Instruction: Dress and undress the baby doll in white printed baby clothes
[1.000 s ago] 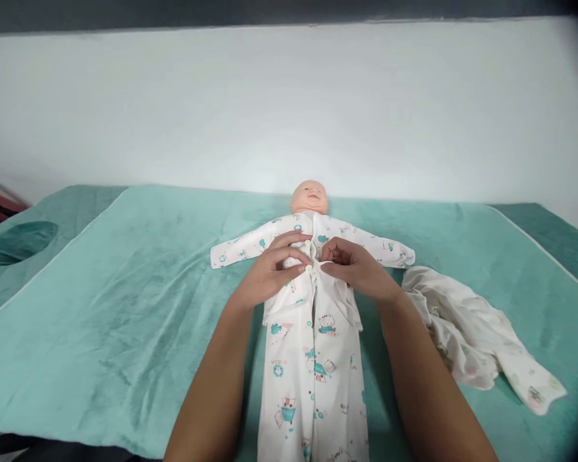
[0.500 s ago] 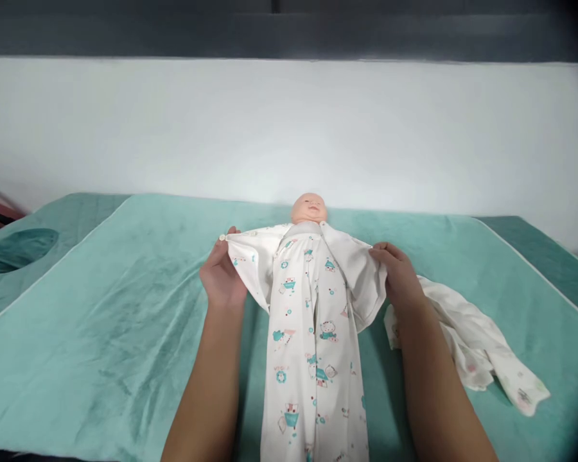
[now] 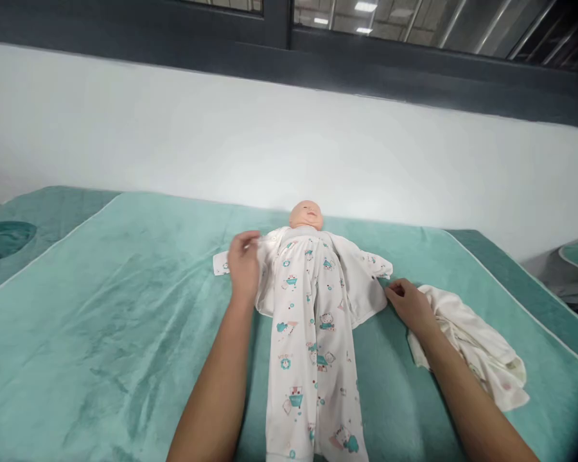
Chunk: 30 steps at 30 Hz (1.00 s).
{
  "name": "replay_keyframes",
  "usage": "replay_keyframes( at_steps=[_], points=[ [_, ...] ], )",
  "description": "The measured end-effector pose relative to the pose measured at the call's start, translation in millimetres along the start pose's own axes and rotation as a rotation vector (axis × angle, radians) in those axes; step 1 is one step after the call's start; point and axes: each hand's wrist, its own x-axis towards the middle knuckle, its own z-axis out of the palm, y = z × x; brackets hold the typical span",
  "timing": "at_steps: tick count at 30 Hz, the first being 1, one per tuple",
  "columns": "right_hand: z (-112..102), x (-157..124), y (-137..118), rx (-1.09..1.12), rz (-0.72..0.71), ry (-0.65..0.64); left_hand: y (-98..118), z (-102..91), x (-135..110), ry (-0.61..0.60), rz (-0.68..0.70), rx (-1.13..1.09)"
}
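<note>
A baby doll [image 3: 307,215] lies on its back, head toward the wall. Spread under it is a white baby shirt [image 3: 361,292] with its front panels open and sleeves out to both sides. Printed baby pants [image 3: 296,346] cover the doll's lower body, legs stretched toward me. Over the shirt's left sleeve hovers my left hand [image 3: 244,264], slightly blurred, fingers loosely bent and seemingly not gripping cloth. My right hand [image 3: 409,307] pinches the outer edge of the shirt's right panel between thumb and fingers.
To the right, partly behind my right forearm, lies a crumpled white garment [image 3: 476,340]. A green padded cover [image 3: 125,308] spreads beneath everything. A white wall [image 3: 221,135] stands behind, with a dark window frame [image 3: 318,58] above it.
Both shirt panels were held up and outward; now they lie lower and both sleeves show. My left hand has moved right, my right hand slightly right and down. The camera view has tilted.
</note>
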Motion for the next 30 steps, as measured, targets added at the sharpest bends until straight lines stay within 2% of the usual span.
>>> replay_keyframes(
  at_steps=[2, 3, 5, 7, 10, 13, 17, 19, 21, 30],
  points=[
    [4, -6, -8, 0.046, -0.099, 0.036, -3, 13.6, -5, -0.284, 0.098, 0.124],
    [6, -9, -17, 0.088, -0.177, 0.072, -4, 19.0, -6, -0.360, 0.151, 0.190],
    [9, -15, -44, 0.200, -0.378, 0.153, -6, 24.5, -3, -0.404, 0.259, 0.358],
    [9, -19, -81, 0.292, -0.584, 0.186, -9, 21.7, 5, -0.437, 0.334, 0.574],
    [14, -19, -147, 0.332, -0.787, 0.133, -12, 6.2, 21, -0.569, 0.353, 0.884],
    [31, -5, -211, 0.179, -0.927, 0.008, -15, -10.6, 32, -0.624, 0.267, 1.074],
    [61, 25, -273, -0.314, -0.998, -0.222, -17, -20.6, 35, -0.593, 0.202, 1.157],
    [72, 36, -291, -0.459, -1.013, -0.304, -17, -21.6, 33, -0.574, 0.191, 1.167],
    [78, 43, -300, -0.498, -1.025, -0.333, -17, -21.6, 32, -0.559, 0.170, 1.172],
    [90, 47, -313, -0.681, -0.955, -0.472, -17, -17.7, 32, -0.540, 0.153, 1.181]
  ],
)
